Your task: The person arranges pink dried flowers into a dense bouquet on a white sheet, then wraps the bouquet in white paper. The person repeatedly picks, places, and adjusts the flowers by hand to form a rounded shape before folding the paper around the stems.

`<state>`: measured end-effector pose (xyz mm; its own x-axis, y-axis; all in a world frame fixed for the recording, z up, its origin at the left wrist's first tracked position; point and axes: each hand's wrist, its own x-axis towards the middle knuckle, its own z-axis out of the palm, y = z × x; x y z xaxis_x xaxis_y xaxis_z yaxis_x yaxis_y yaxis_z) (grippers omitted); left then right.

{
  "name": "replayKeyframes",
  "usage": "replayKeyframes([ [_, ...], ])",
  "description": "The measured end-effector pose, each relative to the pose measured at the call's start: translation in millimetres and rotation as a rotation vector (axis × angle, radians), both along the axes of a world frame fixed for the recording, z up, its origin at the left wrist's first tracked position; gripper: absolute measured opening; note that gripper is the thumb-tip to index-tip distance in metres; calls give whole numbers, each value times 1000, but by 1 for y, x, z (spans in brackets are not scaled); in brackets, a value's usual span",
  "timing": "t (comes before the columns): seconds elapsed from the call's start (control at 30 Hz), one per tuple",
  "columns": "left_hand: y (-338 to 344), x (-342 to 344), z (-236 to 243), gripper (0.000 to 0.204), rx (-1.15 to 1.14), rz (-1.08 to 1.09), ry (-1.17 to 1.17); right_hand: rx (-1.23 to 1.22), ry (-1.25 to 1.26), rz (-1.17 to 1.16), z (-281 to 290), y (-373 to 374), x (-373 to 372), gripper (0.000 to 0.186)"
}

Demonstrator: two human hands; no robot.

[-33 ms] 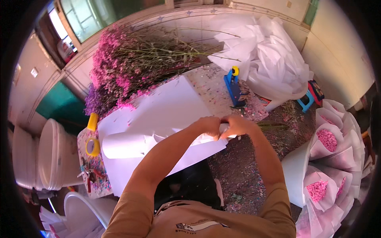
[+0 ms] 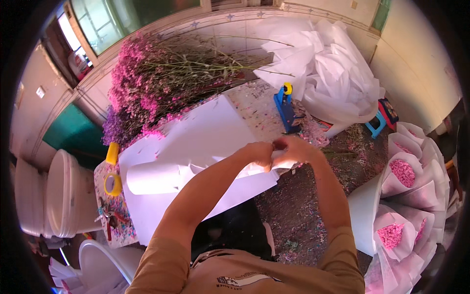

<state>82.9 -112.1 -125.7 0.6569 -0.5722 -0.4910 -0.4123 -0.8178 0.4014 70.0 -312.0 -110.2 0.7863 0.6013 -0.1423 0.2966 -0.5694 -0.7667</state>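
Note:
A cone-like roll of white wrapping paper (image 2: 152, 178) lies across flat white paper sheets (image 2: 203, 128) on the table. Its wide end faces left, and whatever is inside is hidden. At the narrow, crumpled end, my left hand (image 2: 259, 154) is closed on the paper. Close beside it, my right hand (image 2: 295, 149) curls round the same end, thumb and fingers bent toward the left hand. Some thin green stems (image 2: 338, 154) show just past my right wrist. A blue tape dispenser (image 2: 283, 111) with a yellow roll stands beyond my right hand.
Cut pink flowers (image 2: 139, 81) are heaped at the back left, white wrapping (image 2: 338, 73) at the back right. Yellow tape rolls (image 2: 113, 184) and red-handled pruners (image 2: 111, 215) lie at the left edge. Stacked buckets (image 2: 61, 191) stand left; wrapped pink bouquets (image 2: 402, 172) fill a container right.
My right hand's fingers have shifted slightly over the paper's narrow end, with a gap opening by the thumb. The left hand keeps its place; the view has moved a little.

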Motion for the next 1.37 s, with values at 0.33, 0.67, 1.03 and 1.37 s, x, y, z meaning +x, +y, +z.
replayKeyframes([
  [0.33, -53, 71, -11, 79, -156, -127, 180, 314, -5, -827, -25, -69, 119, 34],
  [0.67, -46, 101, 23, 63, -187, -132, 639, 838, 198, -938, -64, -41, -92, 24],
  [1.03, -51, 80, 12, 78, -486, -21, 740, 785, 506, -776, -91, -47, -47, 28],
  [1.37, 16, 75, -54, 83, -431, 114, 220, 442, 53, -718, -47, -8, 63, 53],
])
